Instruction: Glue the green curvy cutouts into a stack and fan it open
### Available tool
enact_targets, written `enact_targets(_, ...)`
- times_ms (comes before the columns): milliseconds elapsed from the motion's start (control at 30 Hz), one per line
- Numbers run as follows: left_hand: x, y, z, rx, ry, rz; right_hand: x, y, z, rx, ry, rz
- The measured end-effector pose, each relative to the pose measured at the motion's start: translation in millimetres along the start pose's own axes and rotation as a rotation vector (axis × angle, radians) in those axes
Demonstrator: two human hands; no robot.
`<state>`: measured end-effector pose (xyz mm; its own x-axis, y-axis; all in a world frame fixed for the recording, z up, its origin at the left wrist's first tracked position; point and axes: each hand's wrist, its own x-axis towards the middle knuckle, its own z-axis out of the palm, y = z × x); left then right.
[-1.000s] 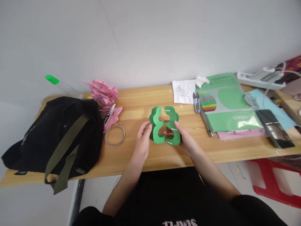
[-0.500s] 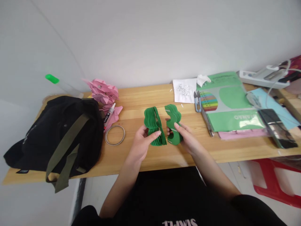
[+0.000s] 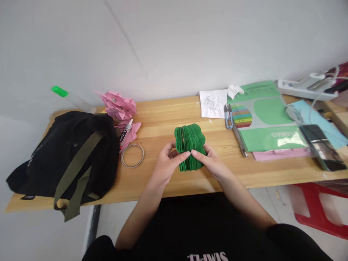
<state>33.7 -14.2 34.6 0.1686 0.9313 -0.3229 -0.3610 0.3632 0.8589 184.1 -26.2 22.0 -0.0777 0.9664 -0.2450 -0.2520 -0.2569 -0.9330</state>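
Between my hands is a thick bundle of green layered paper cutouts [image 3: 190,139] with wavy edges, held just above the wooden table. My left hand [image 3: 170,161] grips its left side, thumb on the near face. On the right side my right hand [image 3: 209,159] is closed round it too, and the two thumb tips nearly meet at the middle. Most of my other fingers are hidden behind the paper. A ring of tape [image 3: 132,156] lies left of my left hand. Thread snips [image 3: 228,116] rest beyond my right hand.
A black bag [image 3: 78,159] covers the table's left end, beside pink folded paper [image 3: 119,105] and a glue tube [image 3: 126,131]. To the right are a white sheet with scraps [image 3: 213,112], a green paper pack [image 3: 272,139], a phone [image 3: 322,146] and a power strip [image 3: 301,90].
The green cutouts were opened out with white strips showing on the right part. Both sides have turned edge-on and come together into one bundle, and my thumbs have moved inward.
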Motion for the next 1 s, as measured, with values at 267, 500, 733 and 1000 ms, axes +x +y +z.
enact_targets(267,1.1,0.8,-5.3,-0.003,-0.014,-0.025,0.0,-1.6,-0.4,0.031,-0.027,-0.018)
enact_targets(500,2.9,7.3,-15.2,-0.031,-0.115,-0.08,-1.7,-4.6,-6.5,0.094,-0.084,0.02)
enact_targets(733,12.0,-1.9,-32.8,-0.117,-0.174,-0.167,-5.7,-7.4,-11.6,0.128,-0.197,0.03)
enact_targets(1000,17.0,-4.8,-32.6,-0.092,-0.143,-0.105,-13.1,-8.5,-12.2,0.113,-0.504,-0.117)
